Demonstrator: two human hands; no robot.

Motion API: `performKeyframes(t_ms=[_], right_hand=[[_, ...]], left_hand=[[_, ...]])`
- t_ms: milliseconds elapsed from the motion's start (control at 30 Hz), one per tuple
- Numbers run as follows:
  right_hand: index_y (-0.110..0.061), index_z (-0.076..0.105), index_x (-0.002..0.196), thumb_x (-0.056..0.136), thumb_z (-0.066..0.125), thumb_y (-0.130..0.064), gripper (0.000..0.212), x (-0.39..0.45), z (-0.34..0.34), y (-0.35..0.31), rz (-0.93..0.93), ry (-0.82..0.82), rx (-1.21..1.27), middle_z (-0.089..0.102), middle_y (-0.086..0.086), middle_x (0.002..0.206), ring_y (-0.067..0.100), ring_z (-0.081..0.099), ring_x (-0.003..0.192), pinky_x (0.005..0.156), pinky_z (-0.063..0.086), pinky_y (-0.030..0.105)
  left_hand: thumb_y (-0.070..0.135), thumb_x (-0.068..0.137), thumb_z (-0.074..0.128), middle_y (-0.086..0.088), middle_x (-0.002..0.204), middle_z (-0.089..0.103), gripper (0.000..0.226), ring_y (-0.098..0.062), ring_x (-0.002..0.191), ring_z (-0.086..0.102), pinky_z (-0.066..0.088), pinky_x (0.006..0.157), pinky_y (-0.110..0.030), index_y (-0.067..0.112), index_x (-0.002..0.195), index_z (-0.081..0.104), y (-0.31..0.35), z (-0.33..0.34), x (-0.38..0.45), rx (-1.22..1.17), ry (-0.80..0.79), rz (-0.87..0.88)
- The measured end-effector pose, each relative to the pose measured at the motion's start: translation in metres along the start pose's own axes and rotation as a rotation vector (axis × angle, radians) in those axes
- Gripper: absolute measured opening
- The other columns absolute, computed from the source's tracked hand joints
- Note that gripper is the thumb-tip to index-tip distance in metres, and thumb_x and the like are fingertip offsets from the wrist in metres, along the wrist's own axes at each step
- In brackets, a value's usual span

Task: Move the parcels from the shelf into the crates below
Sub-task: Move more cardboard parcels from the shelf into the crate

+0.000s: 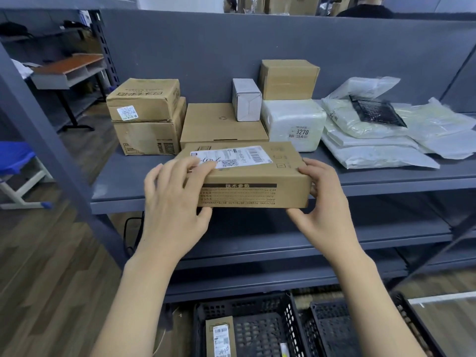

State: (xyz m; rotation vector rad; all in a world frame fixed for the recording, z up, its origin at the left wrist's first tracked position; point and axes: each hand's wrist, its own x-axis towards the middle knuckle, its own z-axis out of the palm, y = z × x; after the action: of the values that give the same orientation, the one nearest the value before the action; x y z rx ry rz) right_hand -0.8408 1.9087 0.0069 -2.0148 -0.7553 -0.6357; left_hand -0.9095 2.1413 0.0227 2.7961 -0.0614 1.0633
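Flat brown cardboard parcel with white shipping label: at front edge of grey metal shelf, gripped at both ends. Left hand: fingers curled over the labelled top, thumb under the left end. Right hand: fingers wrapped round the right end, thumb beneath. Two black perforated plastic crates below; left crate holds a narrow brown labelled box; right crate beside it.
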Motion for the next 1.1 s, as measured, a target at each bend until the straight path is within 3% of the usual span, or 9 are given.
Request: performKeyframes(t_ms=[100, 167, 300, 600, 700, 767, 900, 1000, 1100], right_hand=[[-0.025, 0.039, 0.120, 0.070, 0.077, 0.003, 0.070, -0.006, 0.008, 0.004, -0.019, 0.096, -0.003, 0.035, -0.003, 0.134, -0.013, 0.043, 0.109, 0.071, 0.045, 0.013], [-0.022, 0.038, 0.117, 0.068, 0.078, 0.006, 0.069, -0.009, 0.013, 0.006, -0.057, 0.144, -0.011, 0.035, 0.003, 0.134, -0.001, 0.047, 0.112, 0.067, 0.046, 0.017], [-0.019, 0.039, 0.114, 0.067, 0.077, 0.009, 0.066, -0.014, 0.020, 0.012, -0.095, 0.199, -0.006, 0.037, 0.011, 0.135, 0.022, 0.049, 0.121, 0.074, 0.047, 0.013], [-0.015, 0.039, 0.110, 0.066, 0.078, 0.009, 0.063, -0.017, 0.028, 0.011, -0.141, 0.274, -0.004, 0.034, 0.014, 0.131, 0.029, 0.050, 0.115, 0.090, 0.041, 0.008], [-0.016, 0.038, 0.112, 0.069, 0.076, 0.005, 0.061, -0.017, 0.028, 0.012, -0.118, 0.227, -0.004, 0.036, 0.016, 0.134, 0.028, 0.049, 0.119, 0.082, 0.045, 0.015], [-0.017, 0.036, 0.116, 0.069, 0.074, 0.008, 0.065, -0.016, 0.026, 0.013, -0.054, 0.142, -0.035, 0.036, 0.018, 0.138, 0.023, 0.043, 0.126, 0.090, 0.043, 0.017], [-0.013, 0.041, 0.124, 0.066, 0.079, -0.011, 0.070, -0.010, 0.024, 0.008, 0.002, 0.032, -0.409, 0.038, 0.015, 0.144, 0.032, 0.025, 0.138, 0.111, 0.024, 0.052], [-0.013, 0.053, 0.125, 0.061, 0.076, -0.012, 0.068, -0.006, 0.029, -0.007, -0.050, 0.047, -0.585, 0.047, 0.005, 0.141, 0.029, 0.030, 0.131, 0.107, 0.020, 0.044], [-0.010, 0.057, 0.123, 0.059, 0.073, 0.000, 0.067, -0.004, 0.026, -0.007, -0.042, 0.134, -0.508, 0.056, 0.002, 0.131, 0.026, 0.038, 0.120, 0.097, 0.029, 0.037]], left_hand=[[0.019, 0.062, 0.083, -0.008, 0.134, 0.046, 0.075, -0.028, 0.126, 0.035, 0.029, 0.102, -0.047, 0.015, 0.129, 0.051, -0.006, -0.007, 0.000, -0.064, -0.034, -0.005], [0.020, 0.062, 0.085, -0.009, 0.138, 0.043, 0.075, -0.030, 0.128, 0.034, 0.034, 0.103, -0.051, 0.013, 0.130, 0.053, -0.008, -0.011, 0.002, -0.119, -0.049, -0.004], [0.016, 0.062, 0.086, -0.008, 0.142, 0.040, 0.075, -0.029, 0.128, 0.034, 0.036, 0.103, -0.052, 0.014, 0.130, 0.053, -0.012, -0.015, 0.000, -0.169, -0.055, -0.020], [0.003, 0.063, 0.084, -0.008, 0.150, 0.033, 0.078, -0.028, 0.136, 0.026, 0.023, 0.110, -0.038, 0.014, 0.133, 0.051, -0.027, -0.014, -0.004, -0.194, 0.013, -0.006], [0.002, 0.065, 0.083, -0.002, 0.145, 0.041, 0.073, -0.025, 0.137, 0.028, 0.021, 0.112, -0.027, 0.012, 0.131, 0.054, -0.026, -0.015, -0.006, -0.213, -0.021, -0.028], [0.006, 0.064, 0.083, -0.001, 0.139, 0.049, 0.070, -0.025, 0.132, 0.033, 0.029, 0.106, -0.033, 0.012, 0.128, 0.057, -0.023, -0.014, -0.009, -0.174, -0.049, -0.042], [0.024, 0.061, 0.084, 0.000, 0.128, 0.059, 0.064, -0.028, 0.118, 0.043, 0.039, 0.091, -0.046, 0.016, 0.121, 0.063, -0.008, -0.017, -0.007, -0.055, -0.057, -0.037], [0.029, 0.059, 0.085, 0.002, 0.122, 0.062, 0.063, -0.033, 0.112, 0.050, 0.036, 0.084, -0.042, 0.017, 0.117, 0.064, 0.013, -0.019, -0.001, 0.012, -0.022, 0.031], [0.035, 0.058, 0.085, 0.003, 0.128, 0.058, 0.073, -0.029, 0.115, 0.046, 0.030, 0.089, -0.036, 0.019, 0.124, 0.059, 0.019, -0.026, 0.003, -0.030, -0.003, 0.080]])
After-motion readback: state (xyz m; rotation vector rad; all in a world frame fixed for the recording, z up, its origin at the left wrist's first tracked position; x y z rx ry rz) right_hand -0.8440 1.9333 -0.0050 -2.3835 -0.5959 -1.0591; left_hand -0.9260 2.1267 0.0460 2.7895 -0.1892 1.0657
